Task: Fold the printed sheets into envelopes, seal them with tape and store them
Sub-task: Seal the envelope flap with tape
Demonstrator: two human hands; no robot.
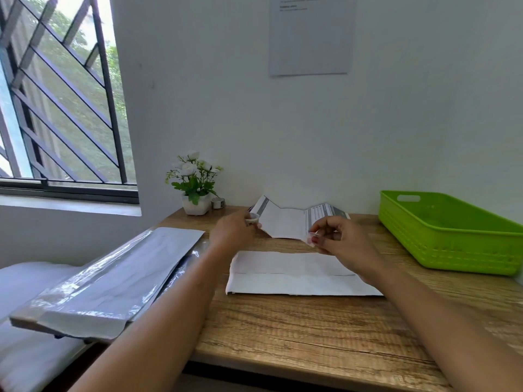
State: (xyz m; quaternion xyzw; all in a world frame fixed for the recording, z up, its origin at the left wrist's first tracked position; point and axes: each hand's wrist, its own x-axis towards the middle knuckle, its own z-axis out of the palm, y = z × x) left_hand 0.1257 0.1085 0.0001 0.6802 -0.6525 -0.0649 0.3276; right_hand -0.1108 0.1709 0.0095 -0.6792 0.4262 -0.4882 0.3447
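light: daylight from window | glare: plastic wrap | edges: wide-angle bowed, soft

The left hand grips a tape roll; the right hand pinches what may be a tape strip near the printed sheet at the far edge of the tabletop.

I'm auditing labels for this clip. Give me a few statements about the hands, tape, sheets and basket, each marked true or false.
1. The left hand holds a tape roll. True.
2. The green basket holds finished envelopes. False: no envelope shows in it.
3. The right hand pinches a tape strip. True.
4. The folded sheet lies inside the basket. False: it lies on the table.
5. A flower pot stands at the table's back left corner. True.
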